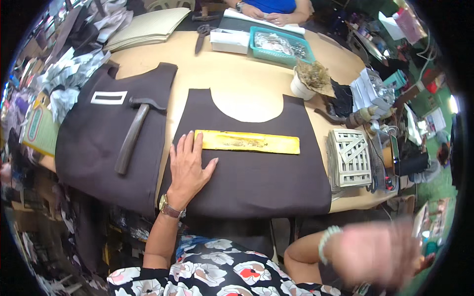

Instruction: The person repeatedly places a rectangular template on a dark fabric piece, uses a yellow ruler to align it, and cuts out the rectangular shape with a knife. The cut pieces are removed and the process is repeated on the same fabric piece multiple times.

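Note:
My left hand lies flat, fingers stretched, on a dark brown cut panel with a scooped neckline. Its fingertips are at the left end of a yellow strip with a worn, darkened middle, lying across the panel. My right hand is off the table at the lower right, smeared by motion, so its fingers cannot be made out. Left of my left hand, a hammer rests on a second dark panel, near a small white rectangular frame.
Stacked pale slotted templates stand at the table's right edge. Behind them are a white pot of dried fibre and a curved-handled tool. A teal basket and white box sit at the back. Another person's hands work across the table.

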{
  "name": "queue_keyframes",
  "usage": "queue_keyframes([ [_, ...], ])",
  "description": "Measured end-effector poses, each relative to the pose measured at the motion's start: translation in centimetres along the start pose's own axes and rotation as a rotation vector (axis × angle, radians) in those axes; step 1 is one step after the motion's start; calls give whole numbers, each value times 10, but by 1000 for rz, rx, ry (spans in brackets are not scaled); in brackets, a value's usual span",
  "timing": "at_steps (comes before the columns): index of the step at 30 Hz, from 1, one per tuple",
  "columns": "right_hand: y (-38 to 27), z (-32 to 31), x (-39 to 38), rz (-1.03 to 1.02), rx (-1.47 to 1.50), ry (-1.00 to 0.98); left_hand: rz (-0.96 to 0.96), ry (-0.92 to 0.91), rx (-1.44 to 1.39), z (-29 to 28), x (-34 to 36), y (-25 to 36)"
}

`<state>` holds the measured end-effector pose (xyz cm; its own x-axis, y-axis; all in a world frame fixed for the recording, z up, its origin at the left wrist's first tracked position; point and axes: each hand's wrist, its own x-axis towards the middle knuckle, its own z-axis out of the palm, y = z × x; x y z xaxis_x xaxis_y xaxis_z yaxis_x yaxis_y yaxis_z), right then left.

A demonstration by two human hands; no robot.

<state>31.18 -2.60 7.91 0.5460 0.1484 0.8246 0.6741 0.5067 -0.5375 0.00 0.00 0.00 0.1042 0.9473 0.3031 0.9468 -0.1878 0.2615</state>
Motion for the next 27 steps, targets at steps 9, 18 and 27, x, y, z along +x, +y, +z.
queue_keyframes([
  [9, 60, 24, -61, 466, -570, -885, 10, -26, -213, -2, 16, 7],
  [18, 81, 34, -76, 524, -308, -734, -14, 94, -301, 23, 31, -8],
  [27, 77, 33, -71, 651, -198, -742, -52, 62, -273, 12, 27, 0],
])
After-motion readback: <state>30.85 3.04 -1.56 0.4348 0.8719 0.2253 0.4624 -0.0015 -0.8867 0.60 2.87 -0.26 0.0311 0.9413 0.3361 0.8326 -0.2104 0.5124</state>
